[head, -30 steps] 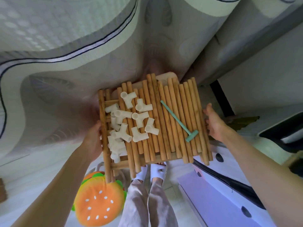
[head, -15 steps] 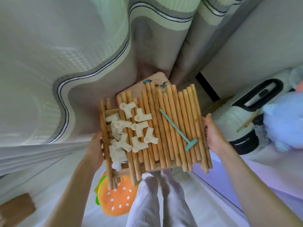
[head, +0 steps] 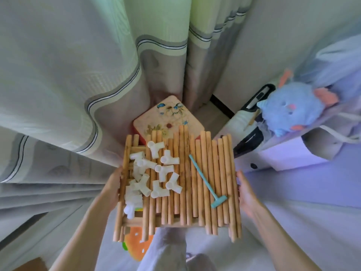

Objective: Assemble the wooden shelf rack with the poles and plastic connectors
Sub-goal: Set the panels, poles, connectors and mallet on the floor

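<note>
Both hands carry the load flat between them, left hand gripping one edge, right hand pressed to the other, poles running away from the body, connectors heaped nearer the left.

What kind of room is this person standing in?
Probably a bedroom or living room at home: long grey-and-green striped curtains hang to the floor, a fluffy blue plush toy sits nearby, and an orange burger-shaped cushion lies on the floor.

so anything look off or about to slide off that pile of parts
Nothing spilled. The poles lie loose with uneven ends, and the white connectors are heaped toward the left hand, a few sunk into a gap there.
</note>
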